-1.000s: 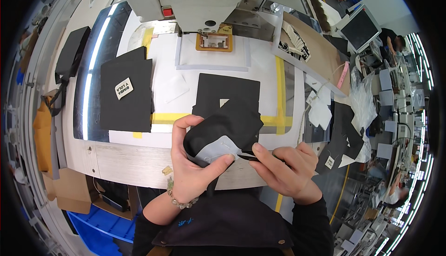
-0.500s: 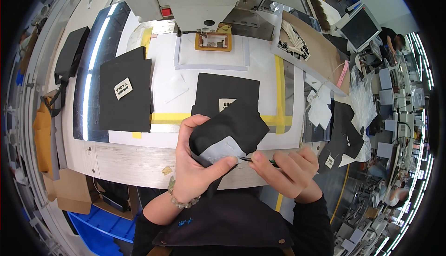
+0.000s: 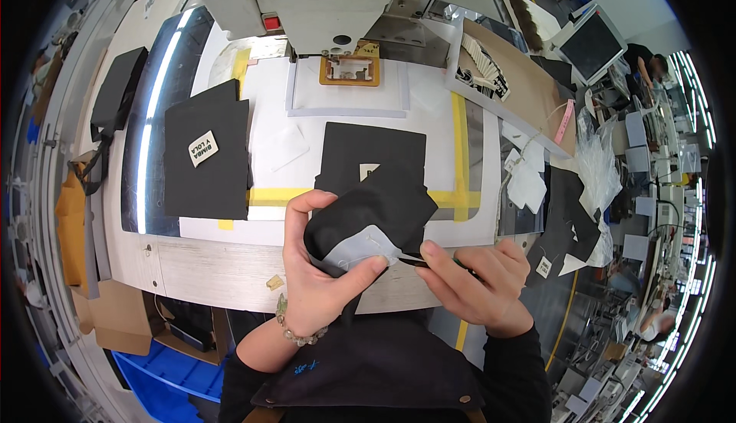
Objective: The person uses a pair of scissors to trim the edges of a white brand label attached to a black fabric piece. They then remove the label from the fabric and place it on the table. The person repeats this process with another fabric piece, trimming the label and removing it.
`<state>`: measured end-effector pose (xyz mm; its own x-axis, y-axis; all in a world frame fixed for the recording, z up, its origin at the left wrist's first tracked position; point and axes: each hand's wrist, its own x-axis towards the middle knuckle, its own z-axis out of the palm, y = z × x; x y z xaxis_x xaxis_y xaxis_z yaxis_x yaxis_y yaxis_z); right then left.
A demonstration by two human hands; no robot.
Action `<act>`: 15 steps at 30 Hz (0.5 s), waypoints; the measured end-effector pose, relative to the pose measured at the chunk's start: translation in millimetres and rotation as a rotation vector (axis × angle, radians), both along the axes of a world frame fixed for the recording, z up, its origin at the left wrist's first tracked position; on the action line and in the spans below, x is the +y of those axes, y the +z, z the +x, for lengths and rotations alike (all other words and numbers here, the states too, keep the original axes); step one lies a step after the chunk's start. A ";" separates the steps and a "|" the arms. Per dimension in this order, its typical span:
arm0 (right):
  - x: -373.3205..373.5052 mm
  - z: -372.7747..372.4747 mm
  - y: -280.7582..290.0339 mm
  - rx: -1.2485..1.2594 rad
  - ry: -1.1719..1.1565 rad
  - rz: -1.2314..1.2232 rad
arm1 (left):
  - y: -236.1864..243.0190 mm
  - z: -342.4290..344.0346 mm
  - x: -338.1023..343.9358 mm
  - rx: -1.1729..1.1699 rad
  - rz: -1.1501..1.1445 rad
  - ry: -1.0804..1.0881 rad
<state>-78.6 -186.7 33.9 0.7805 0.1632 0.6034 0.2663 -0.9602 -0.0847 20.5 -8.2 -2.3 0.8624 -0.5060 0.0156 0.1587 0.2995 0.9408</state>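
My left hand (image 3: 326, 266) is closed around a folded piece of black fabric (image 3: 383, 200), its thumb pressing on a pale grey-white backing patch (image 3: 356, 248). Between the fingers of my right hand (image 3: 483, 285) is a slim, dark pair of tweezers (image 3: 412, 260), though most of it is hidden. Its tip reaches the patch's right corner, beside my left thumb. Behind the held piece lies another black fabric piece (image 3: 372, 143) with a cream label (image 3: 369, 171), partly covered. More black pieces (image 3: 207, 185) lie to the left, topped by a cream label (image 3: 203, 148).
A sewing machine head (image 3: 322, 9) stands at the back, over an orange-framed clamp (image 3: 349, 72). An open cardboard box (image 3: 529, 93) with labels sits back right, near black fabric scraps (image 3: 563, 216) and clear plastic (image 3: 602, 162). A blue bin (image 3: 169, 373) stands below left.
Both hands and the held fabric have shifted slightly; the left hand and fabric moved a little left. More of the tweezers' tip shows now, and the fabric covers more of the label behind.
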 end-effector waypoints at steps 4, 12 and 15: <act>1.3 0.8 -1.6 -0.017 -0.005 0.011 | 1.0 -0.4 1.5 -0.037 0.029 -0.014; 2.0 2.0 -3.8 -0.050 0.000 -0.016 | 1.9 -1.5 0.3 -0.004 0.008 -0.008; 2.7 3.3 -5.5 -0.077 -0.004 -0.030 | 1.5 -2.8 -0.2 0.017 -0.005 -0.020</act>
<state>-75.3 -184.0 28.4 0.7324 0.1794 0.6568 0.2673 -0.9630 -0.0350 17.7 -8.4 -0.8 0.8524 -0.5229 0.0033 0.1810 0.3008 0.9363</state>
